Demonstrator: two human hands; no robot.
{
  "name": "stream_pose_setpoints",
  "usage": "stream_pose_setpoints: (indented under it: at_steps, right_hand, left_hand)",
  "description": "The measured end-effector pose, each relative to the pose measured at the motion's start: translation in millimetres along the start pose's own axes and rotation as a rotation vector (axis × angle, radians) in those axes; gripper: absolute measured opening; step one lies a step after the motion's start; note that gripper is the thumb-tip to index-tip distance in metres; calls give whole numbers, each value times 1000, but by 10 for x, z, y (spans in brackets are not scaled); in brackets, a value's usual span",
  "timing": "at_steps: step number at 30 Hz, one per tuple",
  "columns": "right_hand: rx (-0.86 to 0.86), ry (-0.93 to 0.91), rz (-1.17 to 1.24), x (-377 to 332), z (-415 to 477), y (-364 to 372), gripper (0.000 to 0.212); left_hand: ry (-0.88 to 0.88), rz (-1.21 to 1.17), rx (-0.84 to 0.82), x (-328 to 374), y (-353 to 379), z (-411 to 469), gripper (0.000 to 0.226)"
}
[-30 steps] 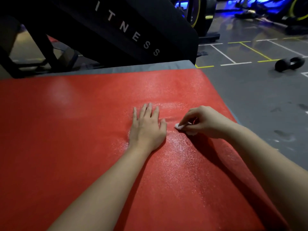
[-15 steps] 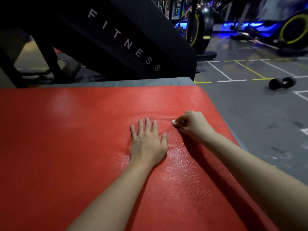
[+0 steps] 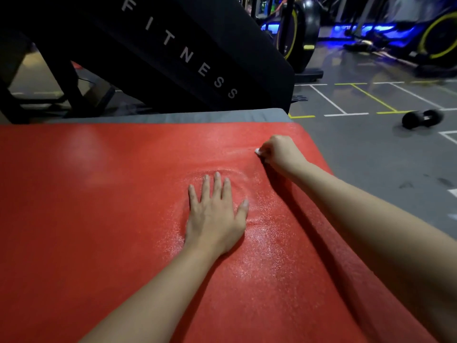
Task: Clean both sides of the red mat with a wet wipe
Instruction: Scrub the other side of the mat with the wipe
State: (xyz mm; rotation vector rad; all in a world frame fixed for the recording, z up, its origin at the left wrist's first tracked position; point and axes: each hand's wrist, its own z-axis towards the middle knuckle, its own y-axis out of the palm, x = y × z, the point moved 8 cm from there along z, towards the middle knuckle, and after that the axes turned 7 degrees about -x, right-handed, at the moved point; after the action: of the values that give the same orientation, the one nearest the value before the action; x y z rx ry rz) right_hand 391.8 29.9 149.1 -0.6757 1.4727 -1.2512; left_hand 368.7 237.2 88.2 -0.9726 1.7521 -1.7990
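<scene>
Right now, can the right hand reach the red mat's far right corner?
Probably yes: the right hand, holding the wet wipe, is near that corner of the red mat; nothing lies between.

We see red, grey and black, with a blue glow at upper right.
The red mat [image 3: 99, 219] has a fine speckled sheen; the wet wipe [image 3: 257, 151] is white; the pad [image 3: 173, 117] is grey; the black panel [image 3: 222, 45] bears pale letters; the grey floor [image 3: 358, 149] carries white and yellow lines; the black wheel [image 3: 308, 28] is yellow-rimmed.
</scene>
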Motion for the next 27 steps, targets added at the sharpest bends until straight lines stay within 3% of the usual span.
stream_pose_setpoints:
  at_steps: [7, 14, 20, 27]
  right_hand:
    - [-82, 29, 45, 218, 70, 86, 21]
    - [49, 148, 242, 383, 580, 39, 18]
    - [-105, 64, 150, 364, 644, 33, 19]
    - [111, 205, 296, 461, 1226, 48, 18]
  left_hand:
    - [-6, 9, 3, -5, 54, 50, 82]
    - [2, -1, -4, -15, 55, 59, 79]
    - [0, 17, 7, 15, 47, 69, 78]
    - [-10, 7, 12, 13, 43, 55, 77]
